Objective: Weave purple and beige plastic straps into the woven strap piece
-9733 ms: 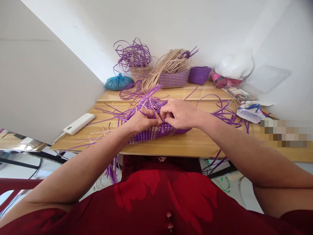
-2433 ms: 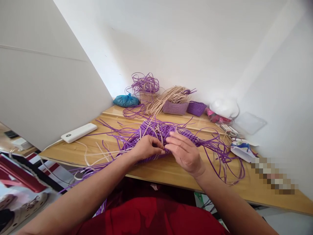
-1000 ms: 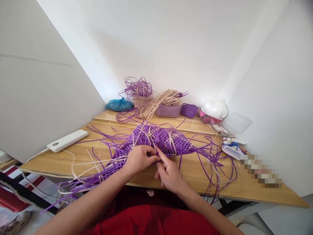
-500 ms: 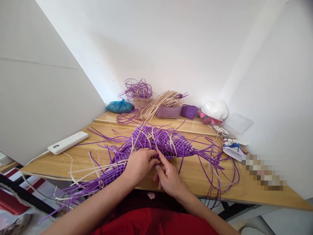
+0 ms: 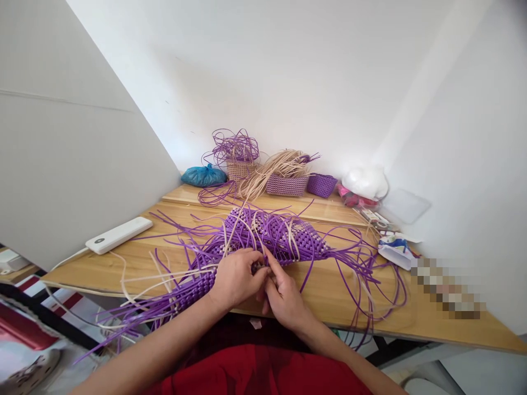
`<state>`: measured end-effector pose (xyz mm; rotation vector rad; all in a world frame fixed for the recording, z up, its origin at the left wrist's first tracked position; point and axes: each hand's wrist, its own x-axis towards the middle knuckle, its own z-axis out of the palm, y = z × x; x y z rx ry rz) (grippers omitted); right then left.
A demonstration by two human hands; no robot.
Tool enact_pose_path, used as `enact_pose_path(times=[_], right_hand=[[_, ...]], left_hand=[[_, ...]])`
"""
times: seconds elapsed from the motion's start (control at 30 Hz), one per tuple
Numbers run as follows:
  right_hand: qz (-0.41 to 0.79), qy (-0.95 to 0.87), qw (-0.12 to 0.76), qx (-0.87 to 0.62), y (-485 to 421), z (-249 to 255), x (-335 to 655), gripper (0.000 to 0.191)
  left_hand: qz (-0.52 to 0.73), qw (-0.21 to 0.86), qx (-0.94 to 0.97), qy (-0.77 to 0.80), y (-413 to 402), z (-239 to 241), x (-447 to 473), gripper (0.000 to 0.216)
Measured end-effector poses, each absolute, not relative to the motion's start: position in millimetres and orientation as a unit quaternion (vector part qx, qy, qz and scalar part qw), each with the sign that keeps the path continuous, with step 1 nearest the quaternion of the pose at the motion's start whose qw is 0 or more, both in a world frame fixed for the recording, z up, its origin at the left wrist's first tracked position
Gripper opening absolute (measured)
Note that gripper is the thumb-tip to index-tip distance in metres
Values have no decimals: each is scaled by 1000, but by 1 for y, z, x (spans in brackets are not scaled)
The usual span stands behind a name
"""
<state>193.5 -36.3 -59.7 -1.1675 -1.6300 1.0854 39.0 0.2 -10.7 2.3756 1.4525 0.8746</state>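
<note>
A purple and cream woven piece (image 5: 307,237), with many loose strand ends, lies across the table in front of me. At its near edge my left hand (image 5: 239,277) is closed with its fingers curled on the weave. My right hand (image 5: 284,293) meets it there, thumb and index finger pinched at the same edge. The fingertips of both hands nearly touch, and the strands between them are mostly hidden. Loose purple strands (image 5: 358,263) fan out to the right, while more hang over the table's front edge at the left.
At the back stand a tan basket (image 5: 241,170), a mauve basket (image 5: 287,185) heaped with cream strands, and a small purple basket (image 5: 321,185). A blue bag (image 5: 205,175) lies left of them, a white bag (image 5: 365,182) right. A white power strip (image 5: 119,235) rests at the left.
The view has shifted slightly. My fingers have shifted a little at the woven edge, with the left thumb and index finger now further apart; both hands stay in place.
</note>
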Motion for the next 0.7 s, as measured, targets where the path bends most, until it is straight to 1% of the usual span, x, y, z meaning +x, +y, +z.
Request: enact_pose_path(times=[0.2, 0.27, 0.33, 0.37, 0.4, 0.43, 0.5, 0.53, 0.57, 0.63, 0.67, 0.7], right_hand=[[425, -658, 398, -478, -39, -53, 195, 68], [381, -677, 400, -486, -43, -52, 196, 73], [312, -696, 420, -492, -50, -55, 200, 76], [286, -696, 430, -498, -53, -58, 203, 75], [279, -690, 433, -509, -57, -63, 205, 69], [295, -681, 423, -520, -62, -67, 208, 57], [367, -672, 360, -533, -70, -74, 215, 26], [389, -685, 315, -530, -74, -74, 218, 22], [387, -715, 264, -520, -77, -70, 221, 24], [302, -800, 171, -490, -80, -53, 226, 27], [230, -836, 146, -477, -80, -39, 228, 26], [166, -855, 147, -468, -78, -24, 229, 25]], left_hand=[[304, 171, 784, 513, 3, -7, 41, 12], [306, 187, 773, 523, 6, -6, 40, 14], [316, 199, 764, 526, 10, -3, 38, 20], [324, 206, 760, 524, 12, -2, 37, 24], [330, 215, 758, 520, 15, -1, 35, 26], [331, 225, 757, 516, 17, -1, 34, 27], [337, 245, 749, 515, 20, 0, 32, 26], [341, 252, 747, 512, 22, -1, 32, 25], [345, 257, 747, 507, 23, -1, 31, 23], [354, 262, 749, 495, 24, -3, 31, 21], [358, 263, 751, 489, 24, -4, 31, 20], [363, 264, 752, 482, 25, -6, 30, 20]])
